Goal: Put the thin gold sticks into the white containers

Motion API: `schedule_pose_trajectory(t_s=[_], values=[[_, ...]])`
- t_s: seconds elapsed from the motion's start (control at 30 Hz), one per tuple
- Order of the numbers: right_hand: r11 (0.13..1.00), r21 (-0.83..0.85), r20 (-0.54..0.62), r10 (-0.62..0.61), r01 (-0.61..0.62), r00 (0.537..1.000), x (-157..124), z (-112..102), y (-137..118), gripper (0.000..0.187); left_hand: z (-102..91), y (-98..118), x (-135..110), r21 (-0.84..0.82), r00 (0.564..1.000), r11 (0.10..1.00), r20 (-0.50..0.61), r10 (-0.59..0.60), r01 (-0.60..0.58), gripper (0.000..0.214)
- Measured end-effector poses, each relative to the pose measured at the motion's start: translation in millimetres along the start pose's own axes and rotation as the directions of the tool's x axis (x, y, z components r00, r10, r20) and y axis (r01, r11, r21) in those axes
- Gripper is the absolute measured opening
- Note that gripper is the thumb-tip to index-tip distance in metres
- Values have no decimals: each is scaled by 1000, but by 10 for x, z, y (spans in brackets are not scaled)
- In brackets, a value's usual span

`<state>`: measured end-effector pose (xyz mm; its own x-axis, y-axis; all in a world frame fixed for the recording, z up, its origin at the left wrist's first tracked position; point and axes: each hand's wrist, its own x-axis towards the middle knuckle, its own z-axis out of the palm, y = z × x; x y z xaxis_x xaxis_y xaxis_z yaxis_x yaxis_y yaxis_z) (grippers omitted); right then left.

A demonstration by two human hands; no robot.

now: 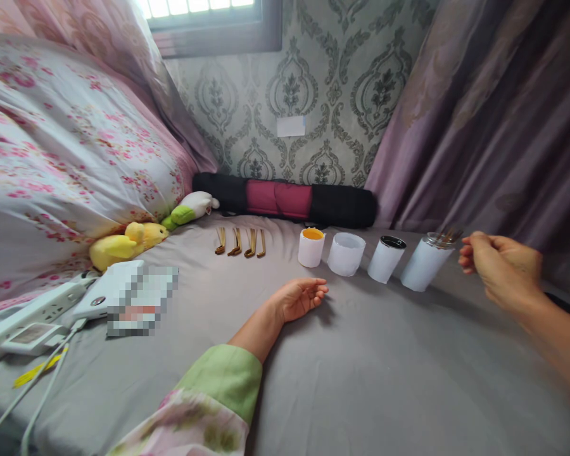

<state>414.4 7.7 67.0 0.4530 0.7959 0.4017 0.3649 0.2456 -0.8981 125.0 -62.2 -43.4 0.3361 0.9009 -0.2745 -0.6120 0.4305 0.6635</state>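
My left hand (304, 299) rests on the grey sheet, palm turned up, fingers loosely curled and holding nothing. At the far right my right hand (503, 266) is raised just beside a white-wrapped jar (425, 266). Its thumb and fingers are pinched together; whether something thin is between them I cannot make out. Thin brown stick-like pieces (446, 239) jut from that jar's mouth. Left of it stand a white-wrapped can (386, 263) with a dark inside, a wide white cup (346, 256) and a white cup with an orange inside (311, 250).
Several gold-brown bent pieces (240, 244) lie in a row behind my left hand. Along the wall is a black and maroon roll (280, 199). Plush toys (128, 244), a power strip (33, 313), cables and a white box (111, 288) occupy the left side.
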Motion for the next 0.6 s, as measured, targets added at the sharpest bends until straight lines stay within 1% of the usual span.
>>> schedule_pose_trajectory(t_s=[0.13, 0.37, 0.6], values=[[997, 82, 52, 9, -14, 999, -96, 58, -15, 12, -6, -4, 1, -5, 1000, 1000, 5, 4, -4, 12], [986, 146, 170, 50, -76, 984, -349, 197, 26, 13, -14, -2, 7, 2, 1000, 1000, 8, 5, -5, 11], [962, 187, 310, 132, -196, 942, -628, 378, 122, 16, -12, -1, 7, -7, 1000, 1000, 12, 7, -7, 9]])
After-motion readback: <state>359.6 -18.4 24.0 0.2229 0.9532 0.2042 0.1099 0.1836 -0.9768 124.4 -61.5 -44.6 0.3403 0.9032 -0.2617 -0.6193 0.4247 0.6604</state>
